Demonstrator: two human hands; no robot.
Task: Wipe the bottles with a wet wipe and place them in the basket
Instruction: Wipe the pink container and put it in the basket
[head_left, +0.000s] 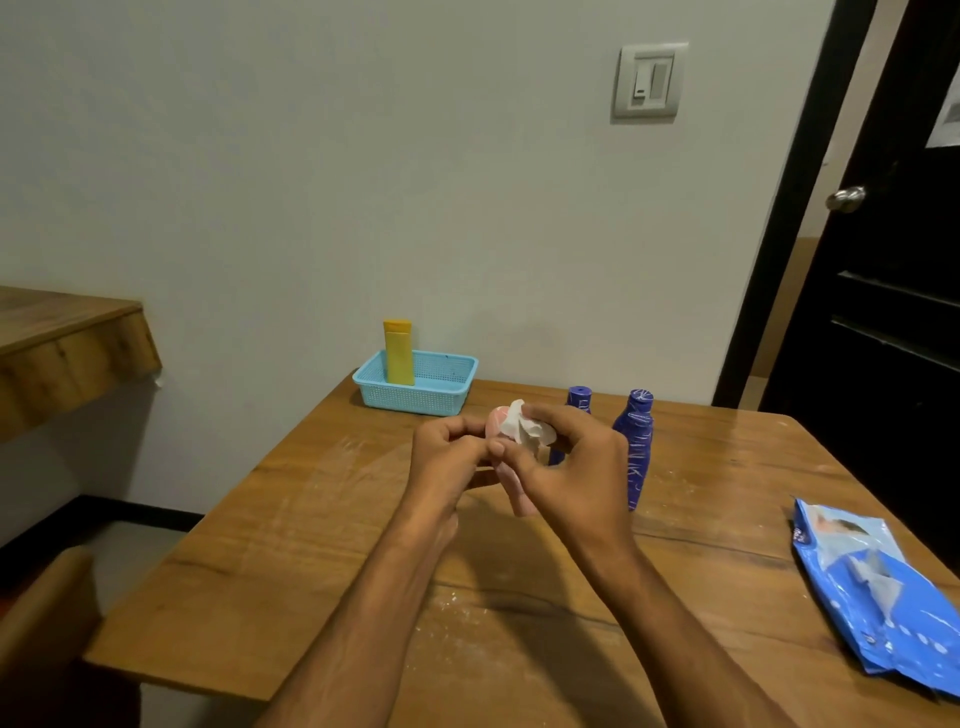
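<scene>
**Pink bottle held over the bench and rubbed with a wipe**

The wooden bench (519, 613) fills the lower half of the view, its top marked with pale scuffs and specks of white. It stands against a plain grey wall (363, 182), which carries a light switch (648, 80) high on the right. A dark door (893, 312) with a round metal knob (845, 198) stands at the far right.

On the bench's right edge lies a blue pack of wet wipes (878, 597), flat, with a white sheet showing at its opening. At the far left corner of the bench, against the wall, sits a light blue basket (452, 396) with perforated sides. A yellow bottle (399, 353) stands upright inside it, at its left end.

Two dark blue bottles stand upright on the bench behind the hands. The nearer blue bottle (635, 452) is to the right, in full view. The farther blue bottle (577, 402) is partly hidden by the right hand.

Both forearms reach in from the bottom edge and meet above the middle of the bench. The left hand (449, 457) is curled closed around a pink bottle (519, 496), gripping its upper part; the bottle's lower end hangs below the hands, tilted and clear of the bench top. The right hand (576, 467) pinches a crumpled white wipe (524, 428) against the bottle's top, fingers closed on the cloth. The two hands touch, thumbs side by side.
</scene>
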